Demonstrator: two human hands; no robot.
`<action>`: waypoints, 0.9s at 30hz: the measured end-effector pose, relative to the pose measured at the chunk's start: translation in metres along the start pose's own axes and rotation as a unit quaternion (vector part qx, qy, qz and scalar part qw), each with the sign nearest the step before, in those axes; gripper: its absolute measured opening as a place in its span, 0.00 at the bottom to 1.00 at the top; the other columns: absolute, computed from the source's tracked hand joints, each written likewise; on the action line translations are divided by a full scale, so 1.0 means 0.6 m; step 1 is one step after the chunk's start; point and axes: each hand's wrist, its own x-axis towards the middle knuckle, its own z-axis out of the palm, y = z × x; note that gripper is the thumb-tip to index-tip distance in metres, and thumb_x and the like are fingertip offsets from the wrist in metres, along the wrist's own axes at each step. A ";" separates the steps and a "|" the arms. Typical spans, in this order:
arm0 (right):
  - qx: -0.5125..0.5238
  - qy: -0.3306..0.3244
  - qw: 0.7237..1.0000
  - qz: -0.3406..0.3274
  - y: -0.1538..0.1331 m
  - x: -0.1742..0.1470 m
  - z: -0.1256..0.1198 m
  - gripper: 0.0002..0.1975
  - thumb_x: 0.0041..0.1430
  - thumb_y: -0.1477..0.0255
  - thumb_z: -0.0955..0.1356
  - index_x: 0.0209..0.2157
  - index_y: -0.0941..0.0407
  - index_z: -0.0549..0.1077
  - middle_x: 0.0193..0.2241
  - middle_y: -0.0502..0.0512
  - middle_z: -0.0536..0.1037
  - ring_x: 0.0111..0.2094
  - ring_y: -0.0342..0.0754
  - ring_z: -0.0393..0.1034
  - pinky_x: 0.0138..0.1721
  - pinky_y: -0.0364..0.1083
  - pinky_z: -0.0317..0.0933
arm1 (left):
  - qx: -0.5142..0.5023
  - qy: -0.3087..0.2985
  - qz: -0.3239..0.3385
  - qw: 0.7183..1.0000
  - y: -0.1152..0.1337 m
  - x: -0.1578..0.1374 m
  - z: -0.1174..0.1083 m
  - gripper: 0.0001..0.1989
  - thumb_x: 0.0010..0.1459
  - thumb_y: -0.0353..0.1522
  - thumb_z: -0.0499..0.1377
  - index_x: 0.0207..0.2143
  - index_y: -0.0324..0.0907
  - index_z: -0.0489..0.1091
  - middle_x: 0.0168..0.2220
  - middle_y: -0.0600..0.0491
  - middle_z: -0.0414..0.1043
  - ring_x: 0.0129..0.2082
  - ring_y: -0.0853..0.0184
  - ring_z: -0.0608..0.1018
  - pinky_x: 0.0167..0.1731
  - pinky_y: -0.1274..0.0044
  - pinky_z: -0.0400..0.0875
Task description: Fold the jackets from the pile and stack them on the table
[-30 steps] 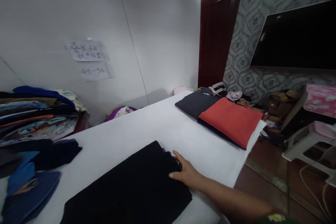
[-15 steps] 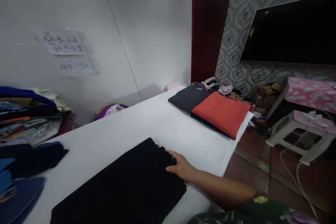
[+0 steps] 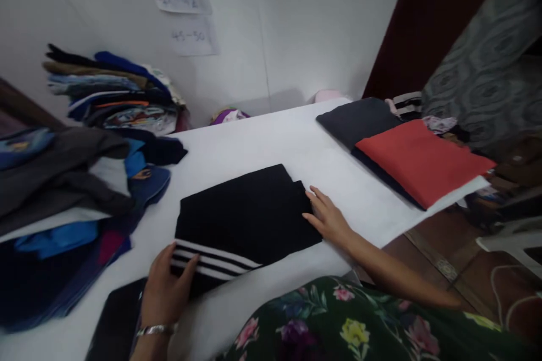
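A folded black garment [image 3: 245,214] lies on the white table in front of me, with three white stripes slanting across its near left corner. My left hand [image 3: 167,282], a silver bracelet at its wrist, grips that striped corner with thumb on top; some fingertips are hidden. At the garment's right end rests my right hand [image 3: 328,217], fingers stretched out and apart, fingertips touching the edge.
Folded red [image 3: 419,158] and dark grey [image 3: 359,115] garments lie at the table's far right. Loose clothes [image 3: 63,175] are heaped on the left, before a stack of folded clothes [image 3: 114,90]. A white stool [image 3: 508,248] stands at right.
My view has swung left and down. My left hand has come into sight at the garment's left end, where white stripes now show. The black garment looks more compact.
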 end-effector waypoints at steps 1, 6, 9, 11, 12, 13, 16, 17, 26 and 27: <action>-0.004 0.009 0.999 -0.040 -0.002 -0.008 -0.003 0.30 0.62 0.64 0.62 0.64 0.49 0.50 0.64 0.58 0.55 0.63 0.54 0.51 0.60 0.57 0.53 | -0.017 0.001 0.016 1.000 0.002 -0.015 -0.003 0.32 0.53 0.51 0.52 0.54 0.41 0.64 0.59 0.44 0.61 0.58 0.52 0.65 0.57 0.61 0.62; -0.035 -0.081 0.971 -0.222 -0.020 -0.043 -0.007 0.31 0.60 0.60 0.65 0.62 0.52 0.55 0.63 0.59 0.58 0.64 0.56 0.47 0.61 0.61 0.47 | -0.064 -0.073 0.091 0.991 -0.012 -0.072 -0.014 0.32 0.51 0.44 0.60 0.58 0.48 0.61 0.67 0.51 0.43 0.64 0.53 0.56 0.60 0.61 0.56; -0.072 -0.138 0.957 -0.247 -0.024 -0.047 0.003 0.26 0.60 0.64 0.65 0.59 0.52 0.62 0.61 0.58 0.61 0.64 0.56 0.48 0.61 0.63 0.44 | -0.052 -0.090 0.125 0.987 -0.019 -0.082 -0.018 0.33 0.49 0.41 0.62 0.59 0.50 0.62 0.67 0.52 0.43 0.63 0.51 0.57 0.58 0.60 0.59; -0.088 -0.149 0.955 -0.241 -0.021 -0.045 0.011 0.24 0.59 0.70 0.65 0.57 0.52 0.65 0.60 0.58 0.63 0.63 0.55 0.50 0.60 0.63 0.44 | -0.036 -0.085 0.137 0.986 -0.022 -0.080 -0.018 0.29 0.51 0.38 0.60 0.58 0.49 0.63 0.67 0.52 0.44 0.63 0.52 0.58 0.58 0.61 0.59; -0.091 -0.150 0.955 -0.240 -0.017 -0.043 0.014 0.24 0.58 0.73 0.64 0.57 0.52 0.65 0.59 0.58 0.64 0.62 0.54 0.52 0.60 0.63 0.45 | -0.030 -0.082 0.141 0.986 -0.023 -0.079 -0.018 0.28 0.52 0.37 0.58 0.57 0.49 0.64 0.67 0.52 0.44 0.63 0.53 0.58 0.58 0.62 0.59; -0.093 -0.149 0.954 -0.243 -0.014 -0.041 0.017 0.24 0.58 0.76 0.63 0.56 0.52 0.66 0.58 0.57 0.66 0.62 0.54 0.54 0.60 0.62 0.47 | -0.025 -0.081 0.143 0.986 -0.024 -0.078 -0.017 0.26 0.53 0.35 0.57 0.57 0.48 0.64 0.67 0.52 0.44 0.63 0.54 0.58 0.59 0.63 0.59; -0.091 -0.127 0.952 -0.262 -0.006 -0.038 0.022 0.24 0.58 0.80 0.60 0.56 0.52 0.66 0.56 0.56 0.69 0.59 0.50 0.59 0.59 0.59 0.51 | -0.014 -0.075 0.141 0.987 -0.027 -0.075 -0.019 0.28 0.53 0.29 0.53 0.57 0.47 0.63 0.66 0.53 0.47 0.62 0.59 0.60 0.59 0.67 0.60; -0.092 -0.119 0.951 -0.269 -0.003 -0.039 0.022 0.25 0.58 0.81 0.59 0.56 0.51 0.66 0.55 0.55 0.70 0.59 0.50 0.60 0.59 0.59 0.52 | -0.007 -0.073 0.140 0.987 -0.028 -0.075 -0.021 0.29 0.51 0.27 0.52 0.58 0.46 0.62 0.66 0.53 0.49 0.61 0.60 0.61 0.58 0.68 0.61; -0.110 -0.134 0.933 -0.317 0.030 -0.041 0.037 0.27 0.56 0.81 0.58 0.55 0.47 0.67 0.55 0.50 0.70 0.57 0.50 0.63 0.53 0.56 0.60 | 0.096 -0.109 0.094 0.985 -0.007 -0.080 -0.041 0.36 0.43 0.19 0.48 0.56 0.45 0.65 0.60 0.53 0.61 0.58 0.61 0.67 0.54 0.66 0.65; -0.109 -0.138 0.933 -0.315 0.033 -0.042 0.039 0.27 0.56 0.81 0.58 0.55 0.46 0.67 0.55 0.50 0.70 0.57 0.51 0.63 0.53 0.56 0.60 | 0.083 -0.109 0.092 0.986 -0.008 -0.081 -0.044 0.35 0.43 0.20 0.49 0.56 0.45 0.65 0.60 0.53 0.61 0.59 0.62 0.66 0.55 0.65 0.63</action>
